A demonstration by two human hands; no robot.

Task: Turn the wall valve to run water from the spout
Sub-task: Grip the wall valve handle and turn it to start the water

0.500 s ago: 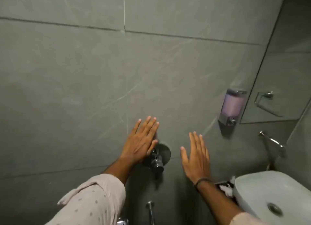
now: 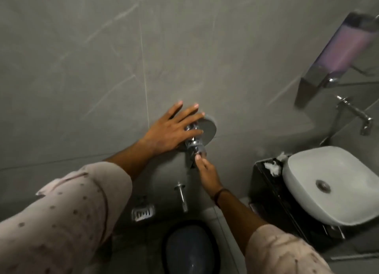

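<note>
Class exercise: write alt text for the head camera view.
A right hand fingers the tip of a chrome wall valve while the left hand lies spread against it; below are a spout and dark bucket, right a white basin.

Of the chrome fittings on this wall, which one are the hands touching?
The wall valve on its round plate; the spout below it and the basin tap stand untouched.
</note>
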